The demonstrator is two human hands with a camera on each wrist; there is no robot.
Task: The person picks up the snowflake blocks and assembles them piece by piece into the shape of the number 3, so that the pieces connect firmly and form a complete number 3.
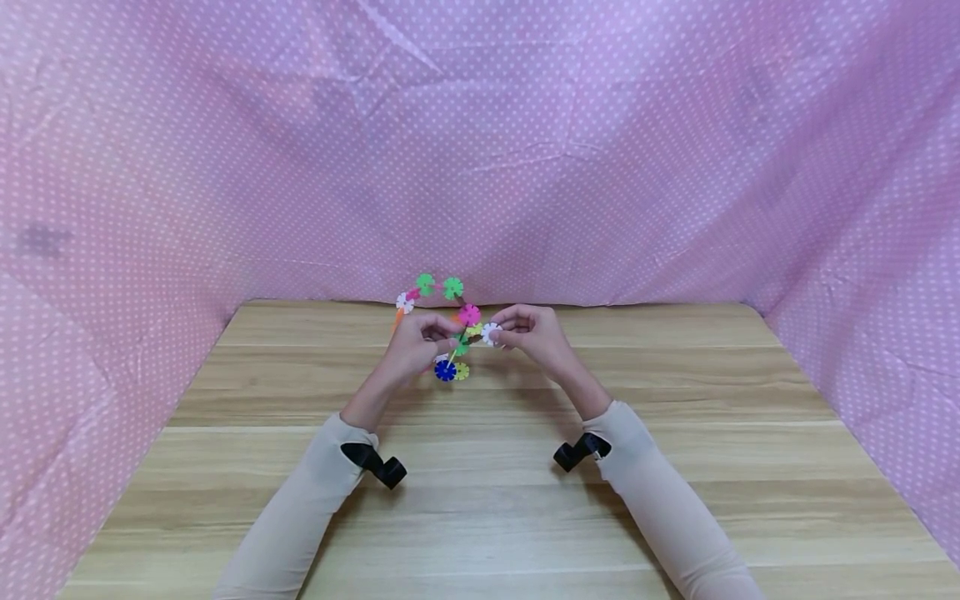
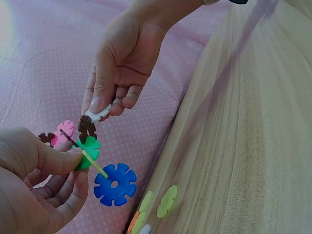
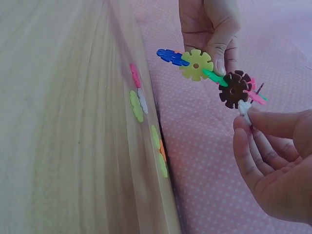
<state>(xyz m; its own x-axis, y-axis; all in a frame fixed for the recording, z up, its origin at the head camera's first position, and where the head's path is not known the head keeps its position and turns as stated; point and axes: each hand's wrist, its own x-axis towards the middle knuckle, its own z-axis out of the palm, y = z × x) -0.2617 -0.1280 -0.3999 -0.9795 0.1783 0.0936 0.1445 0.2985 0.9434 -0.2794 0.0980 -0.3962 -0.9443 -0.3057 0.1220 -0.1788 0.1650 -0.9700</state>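
Observation:
My left hand (image 1: 416, 343) pinches a green notched plastic disc (image 2: 89, 151) between thumb and fingers. It belongs to a chain of interlocking discs. A yellow disc (image 3: 196, 65) and a blue disc (image 2: 115, 185) hang off one side of the green one; a brown disc (image 3: 233, 90) sits on the other. Pink (image 1: 469, 314) and light green discs (image 1: 425, 284) continue the chain in an arc behind the left hand. Between the thumb and fingertips of my right hand (image 1: 536, 335) is a white disc (image 1: 491, 334), its edge right at the brown disc's rim.
Loose discs lie on the wooden table (image 1: 480, 500) near its far edge, among them a yellow one (image 3: 136, 106), a pink one (image 3: 135, 75) and an orange one (image 3: 163, 150). A pink dotted cloth (image 1: 480, 167) hangs behind and along the sides.

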